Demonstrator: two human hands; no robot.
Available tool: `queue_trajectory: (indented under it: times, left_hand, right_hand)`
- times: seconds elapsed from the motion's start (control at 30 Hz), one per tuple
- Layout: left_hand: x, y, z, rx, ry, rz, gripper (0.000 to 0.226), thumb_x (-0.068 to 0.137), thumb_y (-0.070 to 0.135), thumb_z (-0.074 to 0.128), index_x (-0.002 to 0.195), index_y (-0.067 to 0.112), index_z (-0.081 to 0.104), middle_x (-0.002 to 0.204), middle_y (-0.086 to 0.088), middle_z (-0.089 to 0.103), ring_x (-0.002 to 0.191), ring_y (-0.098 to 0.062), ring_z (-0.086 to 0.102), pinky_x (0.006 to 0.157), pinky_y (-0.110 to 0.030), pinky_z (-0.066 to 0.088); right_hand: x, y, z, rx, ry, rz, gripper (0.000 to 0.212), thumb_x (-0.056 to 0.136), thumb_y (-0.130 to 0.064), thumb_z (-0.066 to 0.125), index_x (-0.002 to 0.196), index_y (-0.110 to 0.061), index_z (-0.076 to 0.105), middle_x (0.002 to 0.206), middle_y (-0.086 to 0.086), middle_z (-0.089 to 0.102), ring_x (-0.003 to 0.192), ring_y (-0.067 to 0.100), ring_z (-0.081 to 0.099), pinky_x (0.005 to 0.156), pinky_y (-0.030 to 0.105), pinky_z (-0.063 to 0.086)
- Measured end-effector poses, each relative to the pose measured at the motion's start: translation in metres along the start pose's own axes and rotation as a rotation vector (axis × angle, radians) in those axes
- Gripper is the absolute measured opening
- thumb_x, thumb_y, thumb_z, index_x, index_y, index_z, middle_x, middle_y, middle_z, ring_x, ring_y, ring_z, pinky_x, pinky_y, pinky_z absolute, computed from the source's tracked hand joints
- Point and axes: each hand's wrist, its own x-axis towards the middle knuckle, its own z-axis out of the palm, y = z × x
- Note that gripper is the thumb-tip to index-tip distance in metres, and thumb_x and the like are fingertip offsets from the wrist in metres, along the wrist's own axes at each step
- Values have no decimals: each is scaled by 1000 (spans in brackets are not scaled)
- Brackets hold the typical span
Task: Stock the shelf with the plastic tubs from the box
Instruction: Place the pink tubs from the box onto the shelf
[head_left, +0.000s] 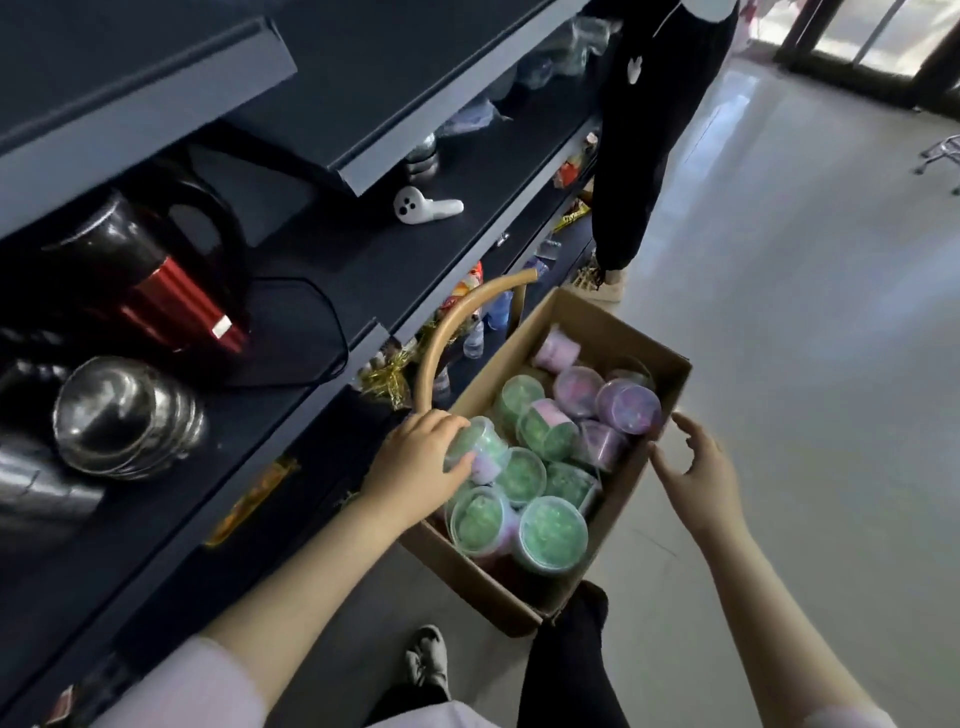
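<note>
An open cardboard box (530, 597) stands on the floor beside the dark shelf unit (332, 260). It holds several clear plastic tubs, some with green filling (553, 535) and some with purple filling (628, 405). My left hand (415, 467) is inside the box at its left side, closed around a green tub with a pink label (480, 449) that lies tilted on top of the others. My right hand (696, 467) hovers at the box's right wall with fingers spread, holding nothing.
The middle shelf carries a red and black kettle (156, 275), stacked steel bowls (124, 410) and a white gadget (423, 205). A wooden basket handle (447, 332) arches beside the box. Another person in black (649, 130) stands ahead. My feet are below the box.
</note>
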Motion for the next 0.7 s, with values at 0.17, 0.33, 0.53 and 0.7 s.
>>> queue_trajectory:
  times: [0.17,0.33,0.53,0.7]
  left_hand:
    - [88,11,37,-45,-23,-97,38,88,40,54,120,20,59,120,5,59,115,-18,52,97,-35,43]
    - [168,14,114,-125,-68,-216,48,82,49,45,112,16,64,111,-2,64,103,-24,59,89,-38,48]
    - [236,6,213,-181,-203,-304,55,81,53,44,117,15,62,116,-5,63,105,-29,57,91,-41,47]
    - [289,11,274,-230,-324,-434,53,89,42,59,135,17,50,134,-9,55,125,-29,45,103,-37,38]
  right_hand:
    - [100,40,20,0,-99,73,52,86,-22,69,134,-15,50,130,9,56,120,25,51,99,36,42]
    - [187,94,61,-44,-242,101,57,82,-23,72,134,-17,49,131,7,55,118,25,53,96,33,43]
    - [241,137,100,-69,-328,127,68,77,-35,77,137,-22,48,135,4,53,124,22,49,100,32,40]
    - [261,146,116,-98,-435,150,76,73,-51,76,139,-31,44,138,0,50,126,21,46,101,31,38]
